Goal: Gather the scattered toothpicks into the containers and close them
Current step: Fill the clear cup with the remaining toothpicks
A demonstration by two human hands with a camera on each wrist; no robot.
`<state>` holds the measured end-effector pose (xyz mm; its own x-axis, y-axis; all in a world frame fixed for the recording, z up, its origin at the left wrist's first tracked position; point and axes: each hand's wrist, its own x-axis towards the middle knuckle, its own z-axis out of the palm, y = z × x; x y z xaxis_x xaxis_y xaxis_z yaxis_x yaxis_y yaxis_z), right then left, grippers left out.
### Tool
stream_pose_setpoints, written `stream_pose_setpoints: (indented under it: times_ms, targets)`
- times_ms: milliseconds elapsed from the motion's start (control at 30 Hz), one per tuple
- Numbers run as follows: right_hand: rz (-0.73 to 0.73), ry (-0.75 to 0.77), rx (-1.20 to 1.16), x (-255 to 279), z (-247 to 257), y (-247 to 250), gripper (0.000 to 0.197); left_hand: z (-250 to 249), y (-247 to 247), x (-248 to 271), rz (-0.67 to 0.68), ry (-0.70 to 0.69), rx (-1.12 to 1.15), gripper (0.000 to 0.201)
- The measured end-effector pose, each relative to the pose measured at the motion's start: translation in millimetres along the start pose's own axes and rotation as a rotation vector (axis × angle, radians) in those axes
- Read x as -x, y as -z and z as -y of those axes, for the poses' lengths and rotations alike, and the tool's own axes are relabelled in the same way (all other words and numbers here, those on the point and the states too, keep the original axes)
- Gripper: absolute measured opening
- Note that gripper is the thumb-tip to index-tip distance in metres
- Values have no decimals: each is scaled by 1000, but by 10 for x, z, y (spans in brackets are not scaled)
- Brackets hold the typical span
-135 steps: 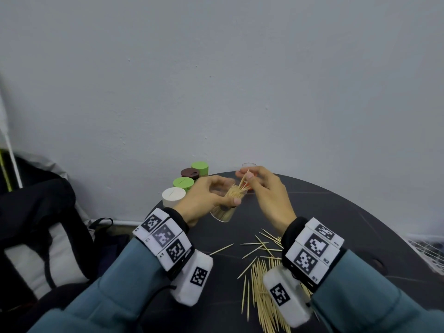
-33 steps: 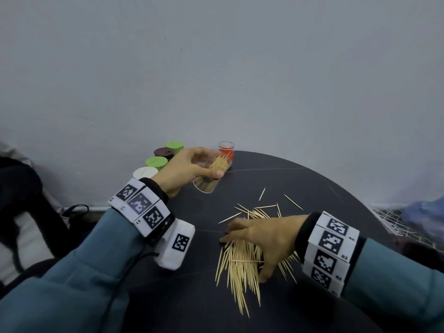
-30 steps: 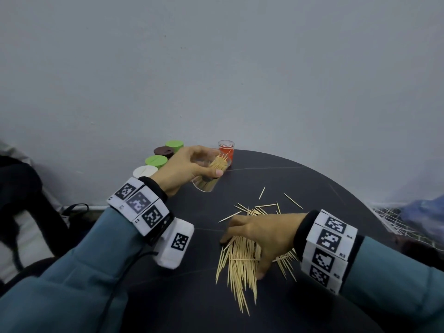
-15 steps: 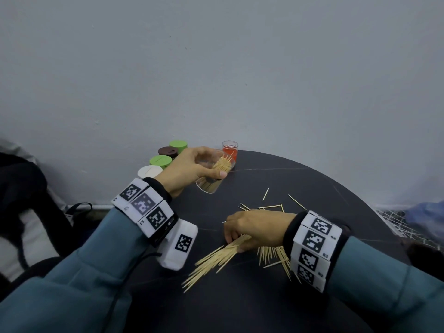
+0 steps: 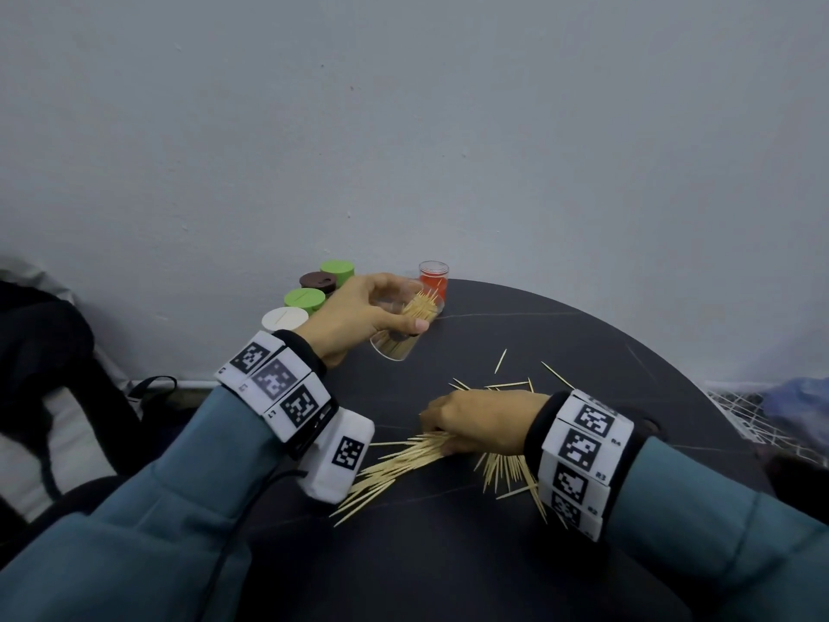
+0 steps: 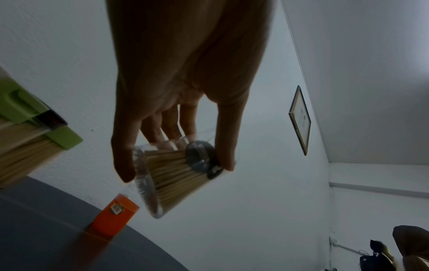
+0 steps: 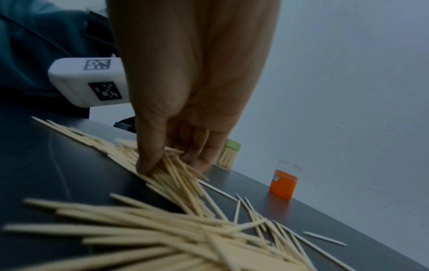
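My left hand (image 5: 359,314) grips a clear open container (image 5: 397,336) (image 6: 174,176), tilted above the black round table (image 5: 448,554) and partly full of toothpicks. My right hand (image 5: 475,422) (image 7: 171,161) is down on the table, its thumb and fingers pinching a bundle of toothpicks (image 5: 403,455) (image 7: 176,176) that fans out to the left. More loose toothpicks (image 5: 507,473) lie under and behind that hand, and a few stray ones (image 5: 502,361) sit farther back.
At the table's far left stand several closed containers: white-lidded (image 5: 285,317), green-lidded (image 5: 305,298), brown-lidded (image 5: 318,280) and another green-lidded one (image 5: 336,268). An open clear container with orange contents (image 5: 433,278) (image 7: 284,180) stands by the wall. A dark bag (image 5: 49,352) lies left of the table.
My right hand went from lying flat over the toothpick pile to closing on a bundle and swinging it leftward. The left hand keeps holding the tilted container in the same spot.
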<state>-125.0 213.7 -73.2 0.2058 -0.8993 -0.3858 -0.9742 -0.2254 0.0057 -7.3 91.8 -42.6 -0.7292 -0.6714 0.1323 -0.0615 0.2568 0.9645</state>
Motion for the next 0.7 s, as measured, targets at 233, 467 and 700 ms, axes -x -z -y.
stream_pose_setpoints:
  times_ms: [233,467,700]
  targets:
    - [-102,-71,-60,26,-74,40,28,-6,11,-2,-6,15,-31,50]
    - [-303,-161,-326,23,-274,63,9,42,22,-34,-68,62,-24,57]
    - [-483,-220,-751,79,-442,89,12,62,19,-38,-29,65,-39,49]
